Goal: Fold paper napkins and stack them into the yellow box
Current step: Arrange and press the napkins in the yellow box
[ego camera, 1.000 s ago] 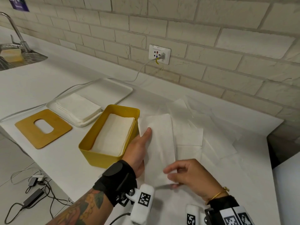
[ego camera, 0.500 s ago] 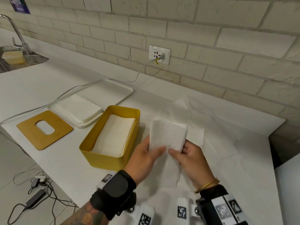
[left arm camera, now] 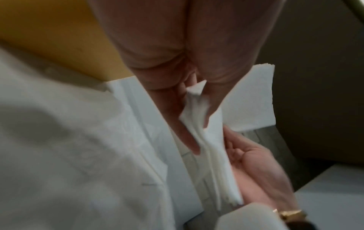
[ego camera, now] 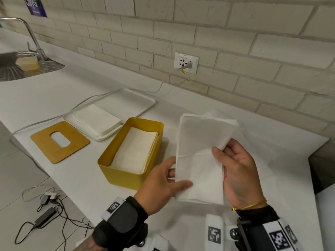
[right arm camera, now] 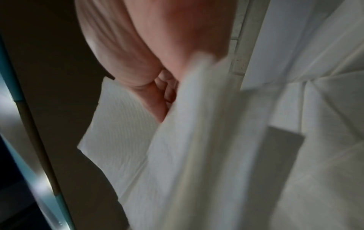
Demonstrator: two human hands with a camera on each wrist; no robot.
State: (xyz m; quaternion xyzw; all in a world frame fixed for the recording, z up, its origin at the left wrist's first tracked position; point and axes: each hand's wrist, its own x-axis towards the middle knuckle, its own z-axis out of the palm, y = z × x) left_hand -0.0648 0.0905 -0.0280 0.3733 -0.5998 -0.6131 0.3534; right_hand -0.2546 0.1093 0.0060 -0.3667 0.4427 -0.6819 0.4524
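- The folded napkin [ego camera: 199,160] is held above the counter, just right of the yellow box [ego camera: 116,175], its long axis running roughly parallel to the box's.
- The left hand [ego camera: 163,185] pinches its near left edge and is the nearer hand to the box; the right hand [ego camera: 239,171] grasps the right edge.
- The box holds a stack of folded napkins [ego camera: 135,151].
- The white tray [ego camera: 145,100] behind the box holds another napkin pile [ego camera: 97,120].
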